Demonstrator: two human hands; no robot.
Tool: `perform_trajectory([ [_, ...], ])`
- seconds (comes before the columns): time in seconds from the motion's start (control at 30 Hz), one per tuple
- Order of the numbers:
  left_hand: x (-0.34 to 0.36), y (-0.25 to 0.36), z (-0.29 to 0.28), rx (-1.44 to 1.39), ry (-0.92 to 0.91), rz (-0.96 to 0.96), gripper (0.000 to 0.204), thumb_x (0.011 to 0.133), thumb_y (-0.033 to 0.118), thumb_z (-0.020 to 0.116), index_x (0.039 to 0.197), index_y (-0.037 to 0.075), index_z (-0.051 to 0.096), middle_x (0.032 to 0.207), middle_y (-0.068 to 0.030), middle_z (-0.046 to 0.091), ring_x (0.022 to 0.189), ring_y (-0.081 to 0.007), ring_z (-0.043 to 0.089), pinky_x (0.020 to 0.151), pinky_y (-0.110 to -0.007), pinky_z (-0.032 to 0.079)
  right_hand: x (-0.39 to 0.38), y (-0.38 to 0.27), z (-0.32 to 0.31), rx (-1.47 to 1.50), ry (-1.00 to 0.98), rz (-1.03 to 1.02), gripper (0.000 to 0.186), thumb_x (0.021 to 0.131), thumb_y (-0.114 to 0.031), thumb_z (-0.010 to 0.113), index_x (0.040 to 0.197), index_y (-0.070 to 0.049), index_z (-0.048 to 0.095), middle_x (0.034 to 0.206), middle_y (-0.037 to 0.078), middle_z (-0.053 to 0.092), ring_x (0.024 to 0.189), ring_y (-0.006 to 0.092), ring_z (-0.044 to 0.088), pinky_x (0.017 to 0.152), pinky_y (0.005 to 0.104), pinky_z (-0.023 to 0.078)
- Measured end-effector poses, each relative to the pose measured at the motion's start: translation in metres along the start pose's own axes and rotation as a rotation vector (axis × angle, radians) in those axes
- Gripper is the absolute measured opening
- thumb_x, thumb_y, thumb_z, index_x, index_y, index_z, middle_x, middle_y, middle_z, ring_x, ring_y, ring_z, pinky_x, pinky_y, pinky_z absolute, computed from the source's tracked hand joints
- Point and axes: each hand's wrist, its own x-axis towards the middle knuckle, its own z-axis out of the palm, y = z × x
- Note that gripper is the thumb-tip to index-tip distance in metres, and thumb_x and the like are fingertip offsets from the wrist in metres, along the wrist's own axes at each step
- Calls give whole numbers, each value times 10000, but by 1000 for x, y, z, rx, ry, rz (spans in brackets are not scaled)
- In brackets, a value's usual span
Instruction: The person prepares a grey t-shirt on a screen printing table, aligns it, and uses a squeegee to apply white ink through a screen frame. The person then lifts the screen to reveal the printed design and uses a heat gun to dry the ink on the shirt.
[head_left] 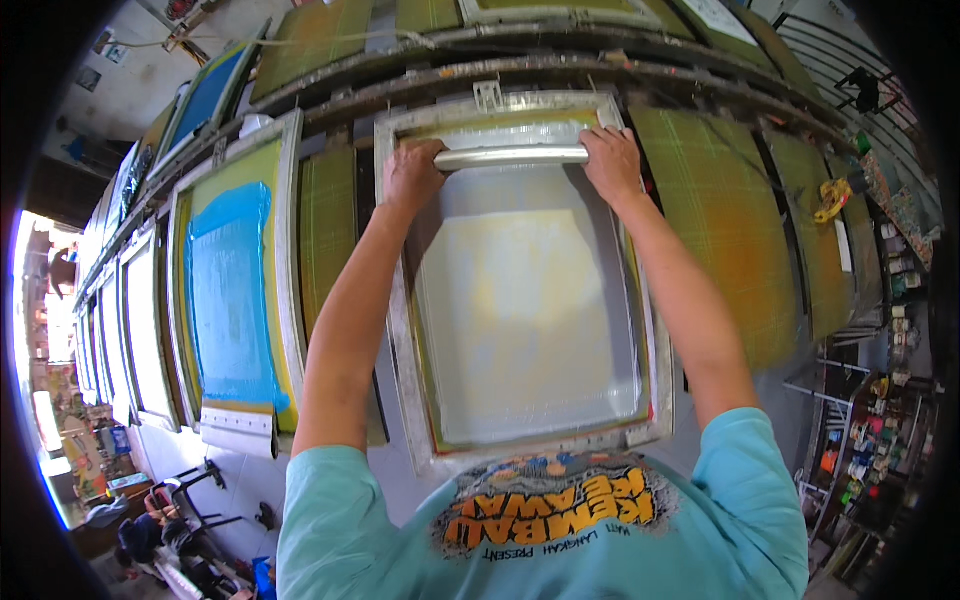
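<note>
A metal-framed printing screen (pixel 600 440) lies in front of me, with pale greyish-white ink (pixel 520 310) spread across its mesh. Near its far end, a squeegee with a silvery metal handle (pixel 512 155) spans most of the mesh's width. My left hand (pixel 413 175) is closed round the handle's left end, and my right hand (pixel 613 165) grips the right end. Both arms reach forward over the screen's sides. The squeegee's blade edge is hidden under the handle.
To the left stands another framed screen (pixel 235 290) with blue ink, and a metal squeegee (pixel 238 430) at its near end. Stained greenish-yellow boards (pixel 715 230) lie to the right. A long rail (pixel 560 75) runs behind my screen. Shelves with small bottles (pixel 870 450) stand far right.
</note>
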Motion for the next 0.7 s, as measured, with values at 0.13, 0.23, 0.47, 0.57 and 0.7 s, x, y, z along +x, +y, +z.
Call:
perform_trajectory([
  [0.13, -92, 49, -31, -29, -126, -71, 334, 692, 74, 756, 1022, 109, 721, 1048, -114, 725, 987, -295, 683, 815, -412, 559, -127, -43, -63, 90, -96, -7, 104, 797, -28, 566, 862, -77, 631, 886, 95, 622, 916, 305, 602, 813, 435, 418],
  [0.23, -238, 129, -78, -61, -176, -59, 388, 651, 17, 746, 1028, 110, 730, 1108, -84, 731, 985, -232, 701, 782, -367, 573, -240, -89, -143, 113, -191, -14, 112, 826, -61, 604, 917, -71, 670, 972, 79, 669, 939, 286, 614, 838, 427, 439],
  [0.47, -350, 212, -118, -170, -253, -159, 328, 660, 38, 766, 977, 117, 735, 1053, -64, 743, 899, -212, 714, 761, -329, 590, -325, -116, -221, 234, -317, 25, 111, 752, -57, 690, 854, -96, 672, 911, 24, 657, 870, 215, 610, 834, 390, 419],
  [0.57, -291, 168, -114, -186, -467, -224, 417, 639, 73, 785, 1045, 130, 709, 1000, -79, 733, 891, -254, 704, 758, -369, 591, -254, -90, -203, 215, -381, -32, 216, 678, 3, 704, 865, -98, 664, 897, 43, 645, 910, 247, 606, 916, 438, 397],
  [0.7, -152, 78, -66, -59, -214, -149, 385, 695, 86, 757, 1075, 133, 722, 997, -128, 714, 918, -314, 694, 770, -427, 570, -127, -40, -104, 157, -166, -84, 309, 674, -13, 749, 963, -91, 670, 968, 75, 673, 968, 275, 615, 952, 444, 393],
])
